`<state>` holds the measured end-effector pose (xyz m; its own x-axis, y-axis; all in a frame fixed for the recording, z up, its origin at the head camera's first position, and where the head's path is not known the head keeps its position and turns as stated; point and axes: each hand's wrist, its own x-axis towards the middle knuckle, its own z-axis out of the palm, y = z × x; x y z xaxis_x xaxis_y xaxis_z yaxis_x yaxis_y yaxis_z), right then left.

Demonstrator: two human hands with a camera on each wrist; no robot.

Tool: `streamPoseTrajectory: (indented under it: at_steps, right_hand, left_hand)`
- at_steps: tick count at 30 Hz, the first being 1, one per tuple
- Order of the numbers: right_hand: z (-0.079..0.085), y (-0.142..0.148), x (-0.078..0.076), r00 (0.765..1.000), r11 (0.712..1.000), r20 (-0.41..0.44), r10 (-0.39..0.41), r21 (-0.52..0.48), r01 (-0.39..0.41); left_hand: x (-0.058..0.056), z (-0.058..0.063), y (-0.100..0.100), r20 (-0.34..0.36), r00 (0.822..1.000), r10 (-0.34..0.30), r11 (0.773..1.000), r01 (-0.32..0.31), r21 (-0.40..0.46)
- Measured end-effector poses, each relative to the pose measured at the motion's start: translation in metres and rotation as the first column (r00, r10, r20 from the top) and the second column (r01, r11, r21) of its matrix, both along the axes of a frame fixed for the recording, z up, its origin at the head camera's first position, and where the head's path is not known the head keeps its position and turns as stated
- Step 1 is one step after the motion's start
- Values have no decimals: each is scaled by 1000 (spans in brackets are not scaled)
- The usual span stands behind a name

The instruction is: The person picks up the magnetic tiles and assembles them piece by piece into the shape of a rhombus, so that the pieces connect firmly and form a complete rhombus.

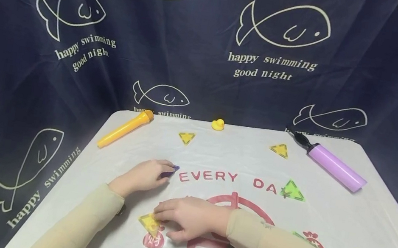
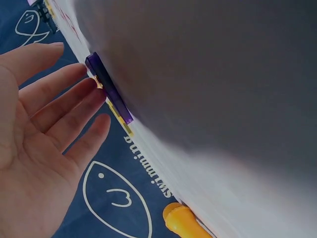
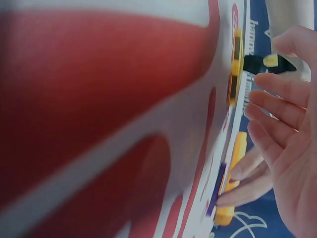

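Note:
A flat purple tile lies on the white table, partly covered by my left hand. Seen from the left wrist, the fingers of that hand are extended and loosely spread, with the fingertips right at the edge of the purple tile. Nearer to me, the right hand is over the table beside a yellow triangle tile, its fingertips overlapping the tile's right corner in the head view. From the right wrist, its fingers are relaxed and apart, a small gap from the yellow tile.
Two yellow triangles lie farther back, near a rubber duck. An orange microphone-shaped toy is at the left edge, a purple hand pump at the right. Green tiles lie right, one partly behind the right sleeve.

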<state>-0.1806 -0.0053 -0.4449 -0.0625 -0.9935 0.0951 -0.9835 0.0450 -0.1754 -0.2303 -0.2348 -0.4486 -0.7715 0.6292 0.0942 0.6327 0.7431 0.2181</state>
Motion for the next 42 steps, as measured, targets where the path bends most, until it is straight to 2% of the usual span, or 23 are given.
streamPoseTrajectory:
  at_steps: [10,16,20,23,29,36,42]
  right_hand:
    - [-6,-13,5,998,996,-34,45,76,-42]
    - [-6,-10,8,997,996,-61,40,80,-35]
    - [-5,-2,7,997,998,-71,11,70,-6]
    - [-5,9,2,998,998,-52,-21,55,24]
    - [-5,34,-7,992,993,67,-110,43,107]
    - [-7,63,-19,961,968,121,-250,64,244]
    - [-8,90,-33,916,920,85,-392,54,388]
  left_hand:
    - [4,1,1,36,999,20,998,-19,-52]
    - [8,-1,2,36,999,18,999,-17,-35]
    - [9,-2,4,29,999,20,999,-19,-38]
    - [9,-2,6,41,999,33,999,-32,-40]
    - [12,3,11,84,992,96,994,-90,-68]
    - [16,8,13,117,987,111,991,-102,-82]
    - [16,8,15,129,985,116,991,-107,-74]
